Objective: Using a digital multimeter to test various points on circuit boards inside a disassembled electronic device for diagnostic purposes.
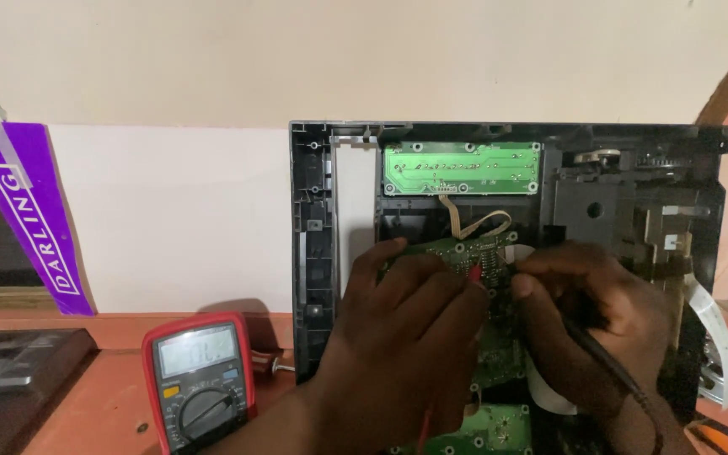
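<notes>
Head view of an opened black device chassis (313,253) standing on a reddish worktop (111,404) against a pale wall. The left hand (398,337) has its fingers closed around a red probe (473,271), whose tip meets the green circuit board (465,253) at the middle of the chassis. The right hand (591,312) pinches a black probe (608,362) between its fingers, the tip hidden behind the fingertips at the same board; its black lead runs down toward the lower right edge. A second, brighter green board (463,168) is mounted higher in the chassis, joined to the lower board by a tan ribbon cable (473,223) that loops between them. A further green board (499,425) shows below the hands. A red-cased multimeter (200,379) with a lit display and a rotary dial lies on the worktop, just left of the chassis. A white flat cable (714,329) hangs at the right side of the chassis, and a purple strip (31,211) leans at the far left.
</notes>
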